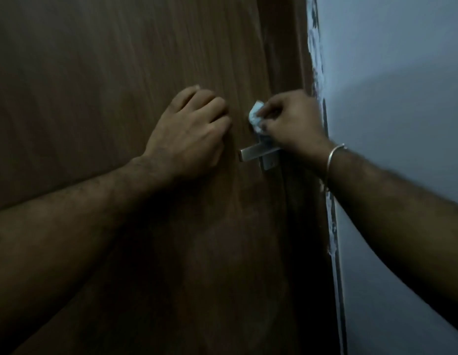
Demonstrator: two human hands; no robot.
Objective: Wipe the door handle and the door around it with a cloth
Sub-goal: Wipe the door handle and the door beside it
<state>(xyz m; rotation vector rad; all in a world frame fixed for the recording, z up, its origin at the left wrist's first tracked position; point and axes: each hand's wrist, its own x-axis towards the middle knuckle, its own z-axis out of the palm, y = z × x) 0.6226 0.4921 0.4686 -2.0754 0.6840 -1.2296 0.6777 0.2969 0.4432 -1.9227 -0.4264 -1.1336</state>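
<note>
A dark brown wooden door [120, 73] fills most of the view. Its silver lever handle [256, 151] sits on a metal plate at mid right. My right hand [291, 121] grips a crumpled light cloth [256, 116] and presses it against the door just above the handle; the hand hides the upper part of the plate. My left hand [192, 131] rests against the door left of the handle, fingers bent with their tips on the wood, holding nothing.
The door frame [286, 47] runs down the right of the door. Beyond it is a pale blue-grey wall [402, 98] with chipped paint along the frame's edge. The light is dim.
</note>
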